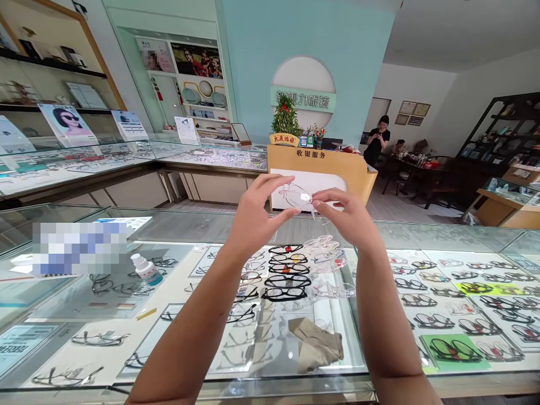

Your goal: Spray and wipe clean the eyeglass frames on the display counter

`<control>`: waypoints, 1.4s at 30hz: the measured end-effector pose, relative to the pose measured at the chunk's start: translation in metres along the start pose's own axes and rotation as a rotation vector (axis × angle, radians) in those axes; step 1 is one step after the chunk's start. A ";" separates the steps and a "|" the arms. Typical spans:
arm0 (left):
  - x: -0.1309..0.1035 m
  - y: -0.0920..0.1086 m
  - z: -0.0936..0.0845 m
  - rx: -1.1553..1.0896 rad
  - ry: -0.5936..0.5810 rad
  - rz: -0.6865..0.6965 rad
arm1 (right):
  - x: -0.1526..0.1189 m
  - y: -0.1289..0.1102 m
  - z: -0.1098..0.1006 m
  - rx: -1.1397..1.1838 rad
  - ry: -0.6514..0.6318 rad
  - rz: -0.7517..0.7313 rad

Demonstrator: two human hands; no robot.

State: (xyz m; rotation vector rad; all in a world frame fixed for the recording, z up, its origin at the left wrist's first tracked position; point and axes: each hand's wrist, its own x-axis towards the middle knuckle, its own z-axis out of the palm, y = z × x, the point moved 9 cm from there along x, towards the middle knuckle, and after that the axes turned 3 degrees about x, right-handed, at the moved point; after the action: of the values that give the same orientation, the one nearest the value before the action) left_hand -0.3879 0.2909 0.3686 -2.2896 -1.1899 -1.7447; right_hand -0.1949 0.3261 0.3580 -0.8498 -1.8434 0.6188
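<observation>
Well, clear glasses [298, 196]: held up in both hands above the far part of the glass-topped tabletop [169, 292], in front of the wooden desk [320, 163]
Left hand [255, 216]: holding the clear glasses at their left side, index finger toward the top of the frame and thumb toward the bottom
Right hand [348, 216]: holding the clear glasses at their right side, thumb and fingers pinched close together
Black-framed glasses [286, 281]: in a column on the tabletop below the hands, some with red or orange tags
Pale frames [324, 259]: just right of the black-framed glasses, grouped in a second column
Cloth [316, 344]: beige-brown, crumpled, lying nearer the wearer than both columns
Small bottle [146, 270]: white with blue-green at its base, tilted in view, left of the left forearm
Yellow strip [146, 314]: lying near the small bottle, toward the wearer
Display glasses [434, 320]: in rows at the right, beyond the right forearm
Green card [455, 351]: under one dark pair among those rows
Leafy plant [286, 115]: upright on the wooden desk
Person [377, 140]: dressed in black, standing beyond the desk at the right, both hands raised near the chest
</observation>
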 end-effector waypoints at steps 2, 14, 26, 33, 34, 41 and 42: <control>-0.002 0.003 0.003 -0.063 -0.029 -0.007 | 0.001 0.000 0.005 0.013 -0.037 -0.022; -0.001 -0.028 0.030 -0.576 -0.107 -0.231 | 0.002 0.022 0.017 0.370 -0.179 0.142; -0.023 -0.035 0.063 -0.546 -0.043 -0.551 | -0.005 -0.011 0.010 -0.193 0.254 -0.184; -0.030 -0.056 0.090 -0.682 -0.075 -0.677 | -0.029 -0.022 0.015 -0.404 0.255 -0.147; -0.030 -0.055 0.093 -0.640 -0.096 -0.654 | -0.034 -0.018 0.010 -0.381 0.268 -0.146; -0.059 -0.016 0.152 0.006 -0.505 -0.276 | -0.093 0.109 -0.069 -0.228 0.806 0.178; -0.068 -0.010 0.164 0.080 -0.564 -0.218 | -0.099 0.129 -0.073 -0.219 0.822 0.230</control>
State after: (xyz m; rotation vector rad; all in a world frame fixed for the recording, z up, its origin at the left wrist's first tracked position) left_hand -0.2656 0.3345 0.2471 -2.7863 -1.6022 -1.0813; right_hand -0.0639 0.3329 0.2377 -1.2435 -1.0782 0.1459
